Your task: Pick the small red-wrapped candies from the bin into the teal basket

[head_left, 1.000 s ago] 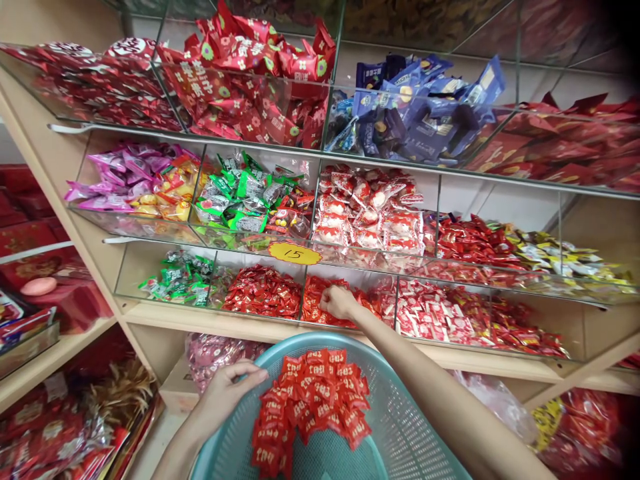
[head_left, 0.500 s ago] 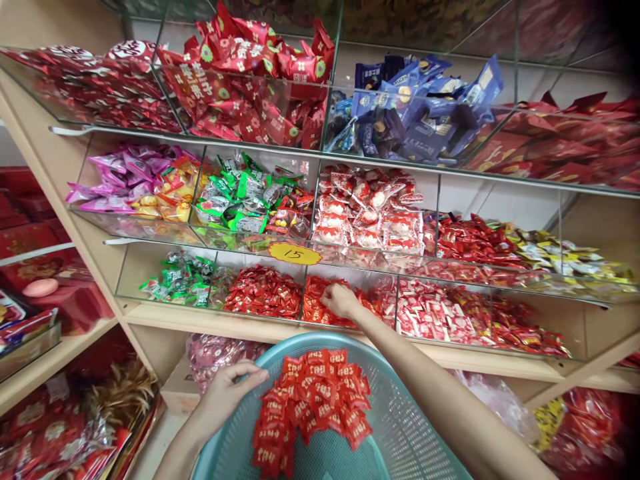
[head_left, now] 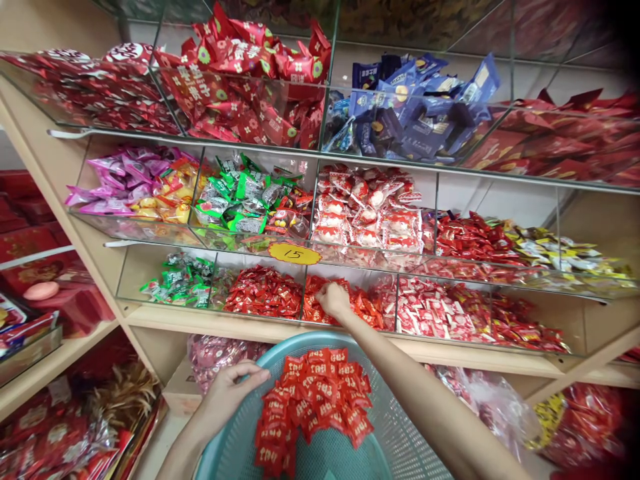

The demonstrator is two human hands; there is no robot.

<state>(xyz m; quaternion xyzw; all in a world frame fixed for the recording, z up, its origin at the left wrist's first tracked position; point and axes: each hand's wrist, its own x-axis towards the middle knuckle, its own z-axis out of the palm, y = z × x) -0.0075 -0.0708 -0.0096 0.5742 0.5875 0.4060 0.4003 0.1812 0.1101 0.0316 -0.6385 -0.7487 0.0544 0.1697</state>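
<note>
We have our right hand [head_left: 334,300] reaching into the clear acrylic bin [head_left: 350,277] on the lowest tier of the pale wooden shelf [head_left: 280,330], just below the yellow oval price tag marked 15 [head_left: 294,253], and its fingers are curled down into the heap of small red foil-wrapped candies [head_left: 367,303] lying there; they look clenched on a few pieces, though the back of the hand hides exactly what they have gathered. Our left hand [head_left: 231,393] grips the near rim of the round teal plastic mesh basket [head_left: 400,427], fingers wrapped over the edge, holding it below the shelf and tipped toward us. Inside the basket lies a loose pile of flat red candy packets with white characters [head_left: 313,407], spread across the middle and left of its floor. We judge the step in hand to be the picking of a handful from the bin, with the basket partly filled. The next move, as we see it, calls for closing firmly enough that slippery wrappers do not spill over the bin's front lip, lifting clear of that lip and of the divider to the left, then bringing the hand down over the basket's centre before letting go. The neighbouring bins hold red twisted-wrapper sweets [head_left: 263,293] to the left and red-and-white square packets [head_left: 433,310] to the right, so we should keep our grasp within our own compartment.
</note>
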